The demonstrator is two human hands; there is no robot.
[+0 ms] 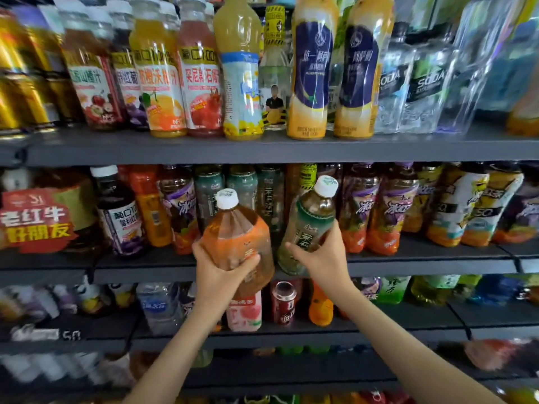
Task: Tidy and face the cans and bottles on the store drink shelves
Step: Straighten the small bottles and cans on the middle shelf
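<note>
My left hand (221, 272) grips a tea bottle with an orange label and white cap (236, 231), held in front of the middle shelf (408, 265). My right hand (320, 258) grips a tea bottle with a green label and white cap (309, 223), tilted to the right, its base near the shelf's front edge. Behind them stand more green-label bottles (242, 185) and purple-label iced tea bottles (385, 211).
The top shelf (262, 150) carries juice bottles (163, 74), yellow bottles (312, 71) and clear soda bottles (420, 83). A red promo sign (35, 220) hangs at the middle left. The lower shelf holds a red can (284, 304), a pink bottle (245, 313) and green tea bottles (390, 290).
</note>
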